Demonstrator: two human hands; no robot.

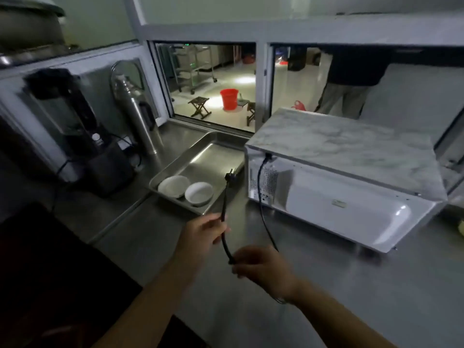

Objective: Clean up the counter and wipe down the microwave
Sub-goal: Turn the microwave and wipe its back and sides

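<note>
Your left hand [206, 231] and right hand [261, 266] both pinch the cord [224, 222], which looks light and springy, so grip nearer its plug [230, 175].

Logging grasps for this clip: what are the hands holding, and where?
Both grip the microwave's power cord: left hand below the plug, right hand further down the cord.

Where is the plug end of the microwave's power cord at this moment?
In the head view, the plug is held up over the right edge of the metal tray, just left of the microwave, above the left hand gripping the cord.
</note>
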